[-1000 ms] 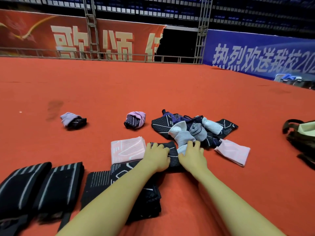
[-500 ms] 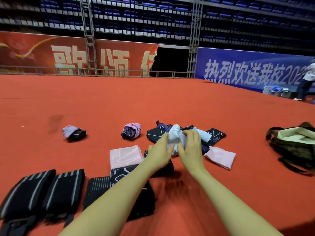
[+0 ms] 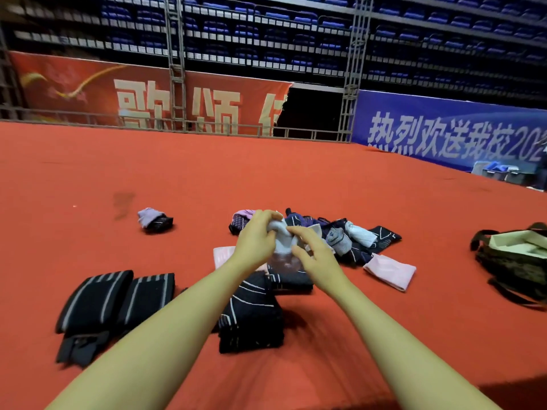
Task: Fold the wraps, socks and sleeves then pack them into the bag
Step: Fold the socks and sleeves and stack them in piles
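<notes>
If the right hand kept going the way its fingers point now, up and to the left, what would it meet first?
The pale grey-white sock that the left hand grips; the right hand has its fingertips at or on it already. Contact is unclear through blur.

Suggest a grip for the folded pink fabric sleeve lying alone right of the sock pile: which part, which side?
Probably the near right short edge of the folded pink fabric sleeve, approached from the right by the right hand. It lies flat on the red carpet, apart from the pile; that edge faces bare carpet, so fingers could slide under and pinch all layers together.
</notes>
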A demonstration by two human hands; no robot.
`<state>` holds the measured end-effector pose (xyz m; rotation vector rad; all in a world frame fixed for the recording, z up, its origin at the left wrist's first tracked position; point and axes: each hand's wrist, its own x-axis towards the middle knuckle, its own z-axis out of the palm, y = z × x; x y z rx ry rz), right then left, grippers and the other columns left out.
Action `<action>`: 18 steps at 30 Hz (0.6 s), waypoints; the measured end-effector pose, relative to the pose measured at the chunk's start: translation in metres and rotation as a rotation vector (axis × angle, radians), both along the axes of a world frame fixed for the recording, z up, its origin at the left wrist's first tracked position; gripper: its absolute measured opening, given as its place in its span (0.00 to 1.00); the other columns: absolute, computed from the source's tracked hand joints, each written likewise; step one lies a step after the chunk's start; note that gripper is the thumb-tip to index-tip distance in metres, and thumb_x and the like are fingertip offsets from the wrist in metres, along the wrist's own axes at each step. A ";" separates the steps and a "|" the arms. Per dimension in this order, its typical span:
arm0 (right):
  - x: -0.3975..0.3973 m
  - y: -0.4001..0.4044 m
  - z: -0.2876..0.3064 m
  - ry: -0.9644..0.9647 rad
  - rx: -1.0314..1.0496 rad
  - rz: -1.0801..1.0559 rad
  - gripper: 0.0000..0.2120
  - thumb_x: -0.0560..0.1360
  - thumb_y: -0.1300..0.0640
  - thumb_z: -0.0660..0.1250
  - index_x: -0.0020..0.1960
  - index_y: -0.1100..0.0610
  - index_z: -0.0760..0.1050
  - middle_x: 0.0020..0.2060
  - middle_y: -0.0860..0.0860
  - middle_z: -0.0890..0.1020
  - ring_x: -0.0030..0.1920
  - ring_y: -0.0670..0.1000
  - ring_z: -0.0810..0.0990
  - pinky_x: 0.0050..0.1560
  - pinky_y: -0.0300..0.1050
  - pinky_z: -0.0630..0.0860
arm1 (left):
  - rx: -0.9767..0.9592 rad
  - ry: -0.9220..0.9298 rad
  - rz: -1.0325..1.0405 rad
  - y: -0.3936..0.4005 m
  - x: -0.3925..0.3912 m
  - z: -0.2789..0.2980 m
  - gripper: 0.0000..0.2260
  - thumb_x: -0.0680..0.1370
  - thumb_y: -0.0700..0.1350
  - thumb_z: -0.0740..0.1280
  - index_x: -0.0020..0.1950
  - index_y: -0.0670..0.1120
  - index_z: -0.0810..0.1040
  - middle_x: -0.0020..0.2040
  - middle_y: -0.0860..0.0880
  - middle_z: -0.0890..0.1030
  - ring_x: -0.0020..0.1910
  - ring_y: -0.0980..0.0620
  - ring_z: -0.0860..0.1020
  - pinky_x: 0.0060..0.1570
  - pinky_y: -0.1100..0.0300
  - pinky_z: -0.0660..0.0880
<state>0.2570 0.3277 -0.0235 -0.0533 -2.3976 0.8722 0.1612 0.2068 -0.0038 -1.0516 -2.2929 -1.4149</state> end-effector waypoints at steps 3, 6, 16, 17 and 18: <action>-0.001 -0.007 -0.007 -0.008 0.077 0.069 0.18 0.66 0.58 0.59 0.55 0.54 0.75 0.55 0.42 0.77 0.55 0.40 0.72 0.58 0.42 0.71 | 0.062 -0.026 0.037 -0.020 -0.003 -0.004 0.17 0.73 0.29 0.58 0.56 0.40 0.79 0.55 0.45 0.76 0.56 0.49 0.74 0.50 0.65 0.66; -0.007 -0.011 -0.016 0.039 0.323 0.087 0.13 0.63 0.60 0.62 0.47 0.52 0.72 0.60 0.46 0.77 0.60 0.48 0.67 0.59 0.48 0.64 | 0.099 -0.027 0.058 -0.037 0.000 -0.005 0.16 0.72 0.27 0.58 0.54 0.38 0.79 0.49 0.48 0.73 0.50 0.52 0.71 0.45 0.72 0.63; -0.021 -0.020 -0.007 0.164 0.542 0.075 0.09 0.59 0.64 0.61 0.40 0.58 0.71 0.34 0.51 0.75 0.37 0.55 0.73 0.40 0.46 0.64 | -0.103 0.104 0.173 -0.062 -0.010 -0.015 0.20 0.72 0.33 0.61 0.60 0.50 0.76 0.57 0.49 0.65 0.54 0.49 0.66 0.53 0.58 0.63; -0.022 -0.020 -0.007 0.170 0.530 0.044 0.10 0.60 0.64 0.61 0.41 0.59 0.72 0.35 0.52 0.76 0.38 0.56 0.74 0.40 0.48 0.66 | -0.158 0.193 0.157 -0.063 -0.008 -0.015 0.20 0.71 0.35 0.62 0.60 0.52 0.77 0.58 0.51 0.65 0.56 0.51 0.64 0.51 0.60 0.57; -0.022 -0.020 -0.006 0.189 0.490 0.010 0.10 0.61 0.64 0.61 0.42 0.60 0.73 0.36 0.53 0.76 0.38 0.57 0.74 0.39 0.49 0.68 | -0.221 0.254 0.111 -0.063 -0.007 -0.014 0.19 0.71 0.39 0.62 0.59 0.54 0.77 0.59 0.52 0.66 0.57 0.52 0.63 0.49 0.62 0.53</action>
